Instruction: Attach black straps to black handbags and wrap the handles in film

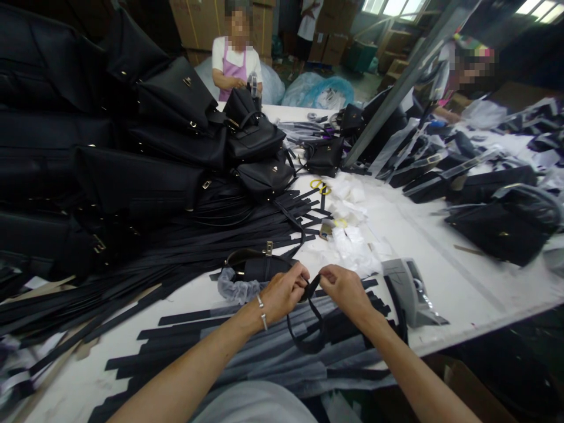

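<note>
A thin black strap (312, 345) hangs in a loop below my two hands. My left hand (284, 294) pinches it near one end, close to a small black handbag (261, 268) with a gold clasp. Fingers and thumb of my right hand (345, 289) are closed on the strap a short way to the right. Grey wrapping (240, 286) is bunched on the handbag's handle. Beneath my hands lie several flat black straps (264, 352), partly covered in translucent film. Where the strap meets the bag is hidden by my left hand.
Black handbags (176, 100) are stacked high at left, above a heap of black straps (176, 247). White crumpled tissue (352, 235) and a grey tape dispenser (408, 291) are on the table. A slanted metal post (396, 88) rises ahead. A co-worker (235, 59) stands opposite.
</note>
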`<state>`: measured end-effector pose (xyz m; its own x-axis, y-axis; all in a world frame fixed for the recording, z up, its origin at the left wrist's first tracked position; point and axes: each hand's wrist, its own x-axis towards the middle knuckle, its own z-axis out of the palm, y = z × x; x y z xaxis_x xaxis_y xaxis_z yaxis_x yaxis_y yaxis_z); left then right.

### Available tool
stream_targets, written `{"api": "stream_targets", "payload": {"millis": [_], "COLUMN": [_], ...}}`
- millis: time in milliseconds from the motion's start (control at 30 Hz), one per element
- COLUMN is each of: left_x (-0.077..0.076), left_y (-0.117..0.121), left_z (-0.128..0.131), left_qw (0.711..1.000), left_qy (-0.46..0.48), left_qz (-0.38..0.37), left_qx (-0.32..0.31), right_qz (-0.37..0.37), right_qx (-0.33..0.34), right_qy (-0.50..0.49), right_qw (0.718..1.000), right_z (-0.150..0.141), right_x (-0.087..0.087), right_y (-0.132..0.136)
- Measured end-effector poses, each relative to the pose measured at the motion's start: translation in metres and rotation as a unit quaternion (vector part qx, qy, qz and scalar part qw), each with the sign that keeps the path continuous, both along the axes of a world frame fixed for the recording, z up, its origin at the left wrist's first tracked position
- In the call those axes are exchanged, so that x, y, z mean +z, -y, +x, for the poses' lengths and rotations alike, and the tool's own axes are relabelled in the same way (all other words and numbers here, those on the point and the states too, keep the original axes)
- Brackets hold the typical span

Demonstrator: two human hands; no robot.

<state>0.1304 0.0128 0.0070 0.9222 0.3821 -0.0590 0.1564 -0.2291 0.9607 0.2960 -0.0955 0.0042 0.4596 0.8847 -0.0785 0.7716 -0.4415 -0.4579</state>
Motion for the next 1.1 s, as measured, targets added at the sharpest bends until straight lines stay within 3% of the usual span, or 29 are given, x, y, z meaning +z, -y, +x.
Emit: {"api": "stream_targets", "payload": {"millis": [333, 467, 567, 633, 733, 800, 867, 967, 1100], "left_x": [-0.01, -0.016, -0.011, -0.001, 0.015, 0.023, 0.03, 0.04, 0.059], "left_y": [-0.003, -0.007, -0.013, -0.018, -0.025, -0.03, -0.034, -0.038, -0.04], "left_z": [-0.009, -0.011, -0.016, -0.022, -0.033, -0.038, -0.042, -0.045, -0.053], "left_qw": [0.988, 0.978, 0.975, 0.975, 0.966, 0.954, 0.948, 0.966, 0.99], "left_qy": [-0.026, -0.047, -0.075, -0.095, -0.093, -0.075, -0.048, -0.044, -0.1], "left_qz": [-0.149, -0.204, -0.208, -0.203, -0.238, -0.286, -0.309, -0.247, -0.089], "left_qx": [0.014, 0.026, 0.02, -0.001, -0.033, -0.052, -0.063, -0.057, -0.037], "right_qz": [-0.098, -0.11, -0.103, -0.089, 0.006, 0.073, 0.067, 0.009, -0.057], "right_qx": [-0.087, -0.102, -0.099, -0.097, -0.052, 0.045, 0.15, 0.213, 0.222], "right_qy": [0.043, 0.044, 0.036, 0.032, -0.027, -0.113, -0.201, -0.323, -0.381], "right_qw": [0.99, 0.988, 0.989, 0.991, 0.998, 0.99, 0.966, 0.922, 0.896], "right_z": [0.086, 0.107, 0.112, 0.106, 0.076, 0.043, 0.009, -0.027, -0.036], "right_x": [-0.04, -0.052, -0.054, -0.047, -0.02, 0.006, 0.03, 0.049, 0.05], "right_y": [0.001, -0.001, -0.004, -0.006, -0.011, -0.015, -0.02, -0.03, -0.04]}}
